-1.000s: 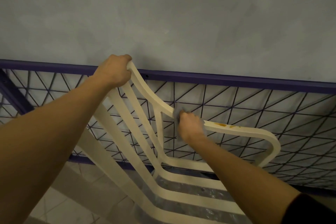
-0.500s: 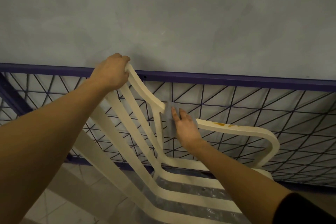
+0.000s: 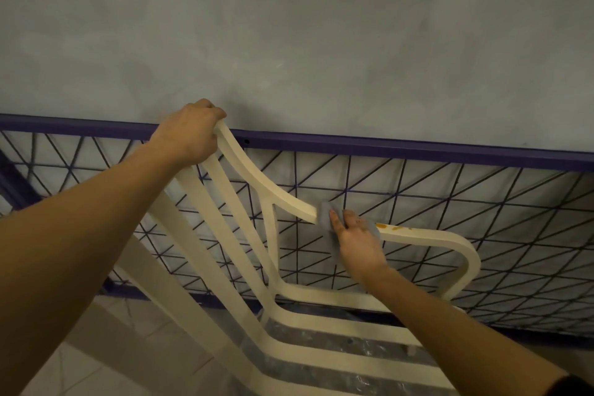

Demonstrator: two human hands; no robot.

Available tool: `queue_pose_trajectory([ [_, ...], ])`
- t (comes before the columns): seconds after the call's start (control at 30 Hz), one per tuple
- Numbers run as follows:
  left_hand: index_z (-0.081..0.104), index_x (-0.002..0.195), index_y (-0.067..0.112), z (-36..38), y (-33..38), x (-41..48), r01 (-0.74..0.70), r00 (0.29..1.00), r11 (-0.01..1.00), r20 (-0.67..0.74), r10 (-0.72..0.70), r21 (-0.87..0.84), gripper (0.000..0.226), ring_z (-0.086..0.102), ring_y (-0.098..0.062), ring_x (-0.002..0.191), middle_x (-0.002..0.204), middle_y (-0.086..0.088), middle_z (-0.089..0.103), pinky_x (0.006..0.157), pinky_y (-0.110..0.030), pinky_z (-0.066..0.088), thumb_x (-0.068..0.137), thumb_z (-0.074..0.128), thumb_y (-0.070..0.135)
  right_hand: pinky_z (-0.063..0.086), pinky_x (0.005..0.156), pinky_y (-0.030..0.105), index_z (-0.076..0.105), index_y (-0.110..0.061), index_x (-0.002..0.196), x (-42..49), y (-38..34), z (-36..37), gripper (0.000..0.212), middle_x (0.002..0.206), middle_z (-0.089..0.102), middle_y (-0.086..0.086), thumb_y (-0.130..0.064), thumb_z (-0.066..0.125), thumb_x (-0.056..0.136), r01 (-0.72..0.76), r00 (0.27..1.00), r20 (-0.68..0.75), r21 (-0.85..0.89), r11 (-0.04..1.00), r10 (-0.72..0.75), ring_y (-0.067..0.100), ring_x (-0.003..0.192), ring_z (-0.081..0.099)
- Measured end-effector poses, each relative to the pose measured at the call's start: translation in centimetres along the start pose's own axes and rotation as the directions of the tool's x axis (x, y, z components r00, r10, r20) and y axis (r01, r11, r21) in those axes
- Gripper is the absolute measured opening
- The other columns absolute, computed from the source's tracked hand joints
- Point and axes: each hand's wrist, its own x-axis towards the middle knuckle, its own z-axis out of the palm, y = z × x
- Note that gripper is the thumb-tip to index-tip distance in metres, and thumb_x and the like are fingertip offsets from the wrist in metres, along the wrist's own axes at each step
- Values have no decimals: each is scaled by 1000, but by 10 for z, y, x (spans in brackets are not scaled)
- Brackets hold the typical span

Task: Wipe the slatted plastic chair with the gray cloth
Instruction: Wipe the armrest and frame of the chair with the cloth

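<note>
In the head view, the left hand (image 3: 189, 132) is gripping the top corner of the slatted plastic chair (image 3: 257, 185), fingers curled over its back rail and steadying it in front of the purple mesh railing (image 3: 418, 149). The right hand (image 3: 358, 243) is pressing the gray cloth (image 3: 324, 213) onto the armrest, fingers straight and slightly apart, with the cloth draping over the rail beneath them. I judge the armrest wipe is underway. Orange marks (image 3: 397, 228) are showing just beyond the hand, so the next stroke is probably calling for a firm slide toward them
</note>
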Motion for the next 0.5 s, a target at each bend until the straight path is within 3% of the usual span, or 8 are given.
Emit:
queue_pose_trajectory([
  [0.13, 49, 137, 11, 1, -1, 2, -6, 1000, 1000, 4, 6, 15, 50, 51, -32, 118, 134, -11, 49, 97, -46, 46, 89, 60, 5, 16, 118, 46, 16, -11, 153, 8, -29, -7, 71, 150, 31, 19, -27, 52, 94, -132, 991, -9, 58, 990, 133, 35, 140, 27],
  [0.23, 48, 138, 11, 2, -1, 1, -7, 1000, 1000, 5, 7, 19, 50, 50, -32, 119, 135, -11, 49, 98, -46, 45, 90, 59, 5, 15, 119, 52, 10, -5, 153, 21, -58, -8, 78, 152, 23, 27, -24, 54, 93, -170, 985, 44, 110, 979, 166, 44, 141, 21],
  [0.37, 48, 139, 11, 1, -2, -1, -9, 1000, 1000, 1, 9, 11, 50, 50, -32, 119, 136, -11, 48, 98, -47, 45, 90, 58, 5, 8, 121, 53, -3, -9, 155, 34, -85, -5, 87, 155, 10, 28, -27, 55, 93, -90, 996, 25, 206, 974, 87, 47, 144, 8],
  [0.5, 48, 139, 12, 2, -2, 0, -20, 1000, 1000, -7, 20, 12, 50, 49, -32, 120, 136, -11, 48, 99, -46, 44, 90, 59, 5, 0, 123, 45, -12, -16, 155, 24, -65, 5, 96, 160, 1, 19, -23, 60, 91, 67, 996, -71, 181, 981, -55, 36, 149, 0],
])
